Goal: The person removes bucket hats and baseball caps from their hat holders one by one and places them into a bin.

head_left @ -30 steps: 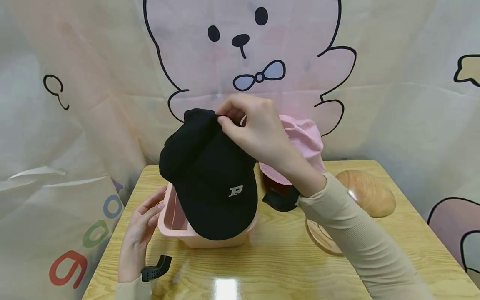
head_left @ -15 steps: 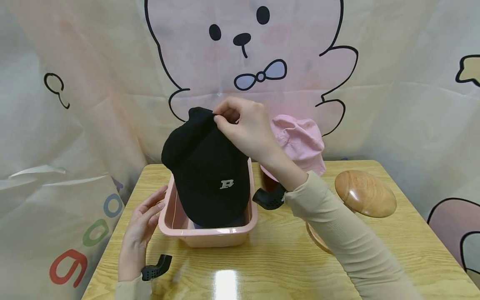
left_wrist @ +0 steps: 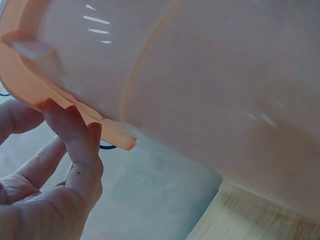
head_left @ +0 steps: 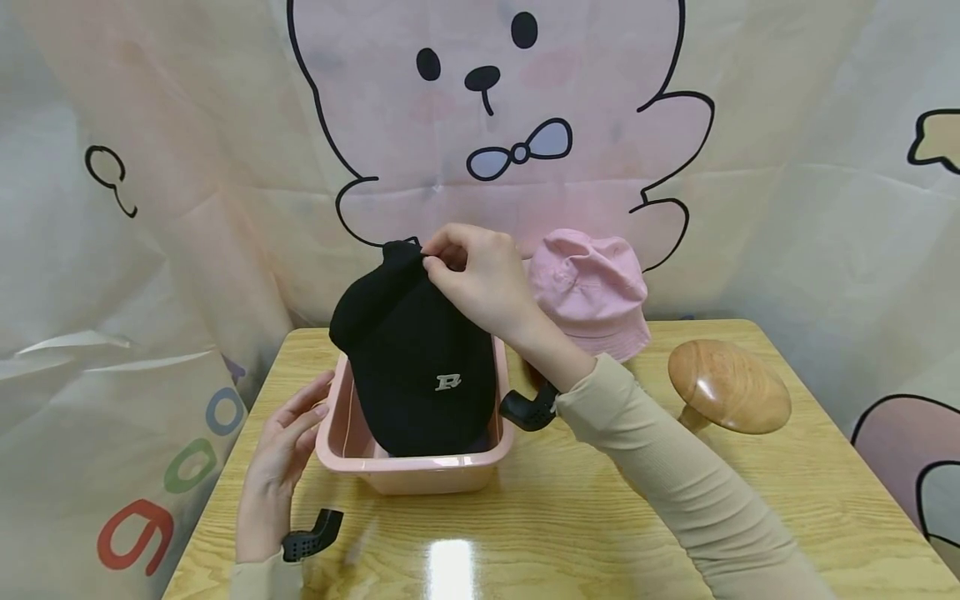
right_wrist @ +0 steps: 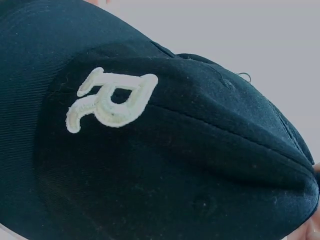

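A black baseball cap [head_left: 423,367] with a raised white letter hangs brim down in the pink plastic basin [head_left: 420,475]. My right hand [head_left: 487,279] pinches the cap's crown at its top between thumb and fingers. In the right wrist view the cap [right_wrist: 175,150] fills most of the frame, with a bit of fingers [right_wrist: 312,227] at the lower right corner. At the basin's left side, my left hand [head_left: 281,450] touches the outside of the rim with loosely bent fingers. The left wrist view shows its fingertips [left_wrist: 72,117] against the rim's underside.
A pink bucket hat [head_left: 588,292] sits at the back, right of the basin, on a dark support mostly hidden behind my right forearm. Farther right stands a wooden stand with a rounded, mushroom-like top [head_left: 727,387]. A printed cloth [head_left: 787,250] hangs behind the wooden table [head_left: 585,533].
My right hand has come down and slightly left, lowering the cap into the basin. The basin's front rim now shows below the brim. My left hand stays in place.
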`<state>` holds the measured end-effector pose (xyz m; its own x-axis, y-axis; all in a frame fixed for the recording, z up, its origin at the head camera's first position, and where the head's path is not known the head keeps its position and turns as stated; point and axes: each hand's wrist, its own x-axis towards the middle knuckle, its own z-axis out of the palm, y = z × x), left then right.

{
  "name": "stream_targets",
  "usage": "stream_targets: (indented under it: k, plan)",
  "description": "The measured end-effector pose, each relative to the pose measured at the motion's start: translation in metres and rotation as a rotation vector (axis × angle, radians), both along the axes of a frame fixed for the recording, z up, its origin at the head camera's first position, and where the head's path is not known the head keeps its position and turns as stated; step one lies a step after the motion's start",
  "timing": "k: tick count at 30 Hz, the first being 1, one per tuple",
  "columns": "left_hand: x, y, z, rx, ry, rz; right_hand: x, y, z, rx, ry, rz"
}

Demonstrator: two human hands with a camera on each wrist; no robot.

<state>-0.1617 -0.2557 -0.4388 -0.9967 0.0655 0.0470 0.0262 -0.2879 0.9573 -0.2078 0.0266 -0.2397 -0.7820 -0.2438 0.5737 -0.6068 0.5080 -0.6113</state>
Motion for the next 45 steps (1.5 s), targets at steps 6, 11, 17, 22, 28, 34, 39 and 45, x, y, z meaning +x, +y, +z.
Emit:
stream_targets:
  k: [6, 11, 17, 22, 28, 34, 39, 45]
  plan:
    - [0.000, 0.000, 0.002, 0.010, 0.012, -0.009, -0.002, -0.002, -0.011, 0.022, -0.016, -0.020]
    - [0.000, -0.002, 0.000, 0.006, 0.018, -0.006, -0.005, -0.006, -0.021, 0.039, -0.042, -0.020]
    - [0.000, -0.004, 0.001, 0.003, 0.009, -0.001, -0.010, -0.010, -0.036, 0.100, -0.069, -0.033]
    - [0.000, -0.004, 0.000, 0.008, 0.012, -0.002, -0.015, -0.010, -0.047, 0.138, -0.088, -0.043]
    - [0.002, -0.004, -0.002, -0.010, 0.006, -0.001, -0.019, -0.009, -0.058, 0.190, -0.101, -0.051]
    - [0.001, -0.004, -0.004, -0.014, 0.011, -0.001, -0.026, -0.012, -0.065, 0.239, -0.048, -0.064]
    - [-0.001, -0.003, -0.004, 0.002, 0.027, -0.010, -0.033, -0.013, -0.070, 0.313, -0.050, -0.094]
    - [-0.001, -0.001, -0.002, 0.001, 0.032, -0.016, -0.042, -0.014, -0.075, 0.380, -0.136, -0.132]
